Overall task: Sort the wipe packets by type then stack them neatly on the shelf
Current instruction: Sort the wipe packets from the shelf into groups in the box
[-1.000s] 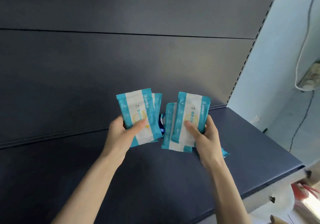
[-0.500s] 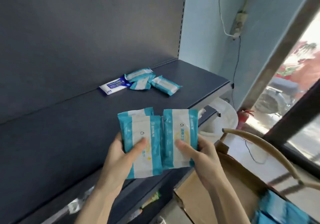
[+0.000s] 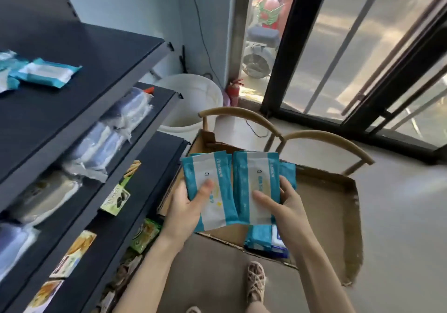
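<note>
Observer: Both bundles have come away from the front edge of the shelf (image 3: pixel 96 54) and now hang over the cardboard box (image 3: pixel 326 191), side by side with their edges touching.

Trainer: How are they held?

Observer: The left grip (image 3: pixel 186 207) has its thumb pressed on the face of the left packets (image 3: pixel 205 167), with its fingers behind. The right grip (image 3: pixel 289 204) holds the right packets (image 3: pixel 254 175) the same way, fingers curled round their far edge. Each has more than one packet, but the count cannot be told.

Trainer: Then the step looks like a check of type before merging. The person should compare the prints, slide one bundle over the other, and square the long edges with the thumbs before one grip lets go. The film looks slippery, so a loose pinch may fan them.

Observer: And afterwards?

Trainer: They should be laid flat beside the loose packets (image 3: pixel 46 72) on the shelf, back from its front edge. More spare packets (image 3: pixel 260 237) wait by the box's near edge.
</note>
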Motion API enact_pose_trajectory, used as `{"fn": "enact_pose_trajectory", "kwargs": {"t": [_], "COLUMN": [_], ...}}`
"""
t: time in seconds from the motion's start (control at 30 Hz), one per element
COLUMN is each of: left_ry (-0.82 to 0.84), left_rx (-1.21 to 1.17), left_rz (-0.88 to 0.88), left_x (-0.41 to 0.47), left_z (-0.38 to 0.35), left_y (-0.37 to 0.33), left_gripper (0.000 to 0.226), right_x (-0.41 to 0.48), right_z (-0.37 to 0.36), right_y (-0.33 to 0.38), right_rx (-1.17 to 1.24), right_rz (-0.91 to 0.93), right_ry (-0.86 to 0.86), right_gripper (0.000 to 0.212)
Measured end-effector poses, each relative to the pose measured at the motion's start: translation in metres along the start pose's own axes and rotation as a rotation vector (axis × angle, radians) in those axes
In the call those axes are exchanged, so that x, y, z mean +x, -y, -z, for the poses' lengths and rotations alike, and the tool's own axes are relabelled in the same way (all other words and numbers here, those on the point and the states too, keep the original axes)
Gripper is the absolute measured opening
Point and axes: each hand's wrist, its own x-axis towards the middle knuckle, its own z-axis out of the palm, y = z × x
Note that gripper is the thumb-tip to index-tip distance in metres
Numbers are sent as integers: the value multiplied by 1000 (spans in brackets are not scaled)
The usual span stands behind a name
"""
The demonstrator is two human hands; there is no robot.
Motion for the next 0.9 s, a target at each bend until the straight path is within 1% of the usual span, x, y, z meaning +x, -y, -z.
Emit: {"fn": "enact_pose_trajectory", "kwargs": {"t": [0.1,0.17,0.23,0.3,0.37,0.47,0.6,0.67,0.77,0.9], "left_ry": [93,118,141,157,157,119,81,81,71,62], "left_rx": [-7,-22,-32,-21,6,59,104,125,161,235], "left_rz": [121,198,271,352,398,413,451,473,499,512], "left_x": [22,37,52,66,81,107,154,180,221,275], "left_z": [-58,-96,-128,-155,-175,-197,-216,-223,-229,-232], "left_y": [28,49,70,89,104,125,159,180,217,273], "left_gripper": [38,35,33,32,30,29,39,38,35,36], "right_x": [14,27,43,60,80,113,161,186,229,287], "right_z": [59,95,125,153,175,198,217,224,233,246], "right_y": [-6,-13,-20,-28,-37,-54,-83,-100,-132,-178], "right_rx": [-3,-6,-14,-11,-27,-44,-24,-12,-4,-70], "right_rz": [-38,-61,-85,-120,-153,-190,-248,-275,-309,-315], "right_ry": [-71,-98,-122,-148,-176,-228,-299,-326,-352,-407], "right_gripper": [44,43,38,32,31,32,32,32,26,25]}}
